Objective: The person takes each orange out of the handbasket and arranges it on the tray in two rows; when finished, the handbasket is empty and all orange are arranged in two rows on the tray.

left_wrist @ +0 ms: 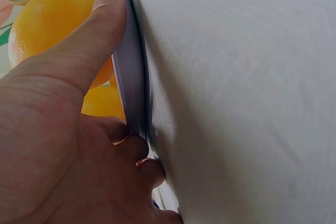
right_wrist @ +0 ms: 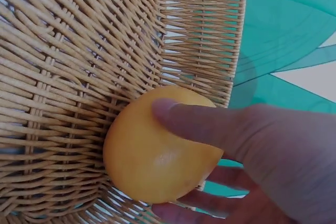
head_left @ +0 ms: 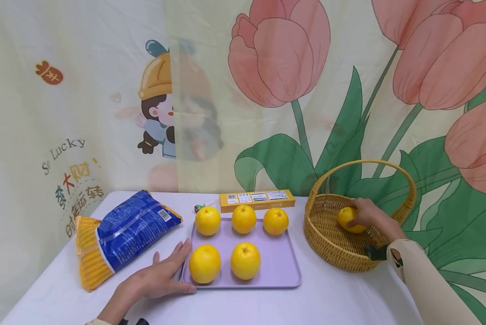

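In the head view my right hand (head_left: 369, 213) grips an orange (head_left: 344, 218) inside a wicker basket (head_left: 326, 246) with a tall arched handle. The right wrist view shows the thumb across the top of the orange (right_wrist: 157, 150) and the other fingers curled under its far side, close to the woven wall. On the left, my left hand (head_left: 161, 274) rests at the left edge of a lilac tray (head_left: 278, 264), fingers spread and thumb along its near corner. Several oranges (head_left: 246, 261) stand on the tray in two rows, three at the back and two in front.
Left of the tray lies a blue and yellow packet (head_left: 135, 230). Behind the tray are a long yellow box (head_left: 256, 201) and a small wrapped lollipop (head_left: 201, 207). A printed curtain (head_left: 202, 67) hangs behind the white table (head_left: 263, 307).
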The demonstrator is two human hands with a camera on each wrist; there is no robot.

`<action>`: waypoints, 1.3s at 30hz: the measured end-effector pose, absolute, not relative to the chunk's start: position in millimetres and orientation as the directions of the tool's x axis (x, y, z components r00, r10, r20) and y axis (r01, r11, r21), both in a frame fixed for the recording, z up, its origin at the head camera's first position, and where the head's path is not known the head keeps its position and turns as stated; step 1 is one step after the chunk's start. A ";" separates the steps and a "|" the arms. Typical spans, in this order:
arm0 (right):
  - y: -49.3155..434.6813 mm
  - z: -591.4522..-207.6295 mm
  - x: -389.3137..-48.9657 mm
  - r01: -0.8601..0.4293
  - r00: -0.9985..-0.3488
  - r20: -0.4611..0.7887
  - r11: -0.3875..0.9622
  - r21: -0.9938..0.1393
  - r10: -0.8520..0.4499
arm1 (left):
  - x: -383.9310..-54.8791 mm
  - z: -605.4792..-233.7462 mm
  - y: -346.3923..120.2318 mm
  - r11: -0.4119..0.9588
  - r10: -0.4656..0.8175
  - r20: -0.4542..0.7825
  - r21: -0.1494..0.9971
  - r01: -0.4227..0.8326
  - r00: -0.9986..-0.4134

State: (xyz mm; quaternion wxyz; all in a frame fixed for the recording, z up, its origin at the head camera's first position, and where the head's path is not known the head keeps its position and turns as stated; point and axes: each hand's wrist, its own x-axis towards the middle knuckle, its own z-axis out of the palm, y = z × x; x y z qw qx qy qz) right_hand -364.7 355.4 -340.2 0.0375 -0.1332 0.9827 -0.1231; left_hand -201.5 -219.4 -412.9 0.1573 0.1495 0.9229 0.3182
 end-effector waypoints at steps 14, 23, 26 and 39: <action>364.1 -350.9 -352.8 -0.195 -0.968 -0.045 0.856 -0.479 -0.246 | -200.0 -418.5 -219.6 0.741 0.393 -0.177 0.642 0.197 -0.902; 347.6 -333.2 -326.1 -0.216 -0.956 -0.004 0.713 -0.667 -0.293 | -200.5 -416.7 -219.3 0.738 0.392 -0.166 0.644 0.202 -0.905; 337.1 -323.8 -311.9 -0.281 -0.938 0.052 0.664 -0.693 -0.343 | -198.9 -416.7 -219.5 0.733 0.395 -0.160 0.648 0.206 -0.905; 259.3 -317.3 -256.0 -0.488 -0.811 0.217 0.424 -0.763 -0.543 | -202.2 -417.4 -220.4 0.747 0.392 -0.159 0.629 0.213 -0.906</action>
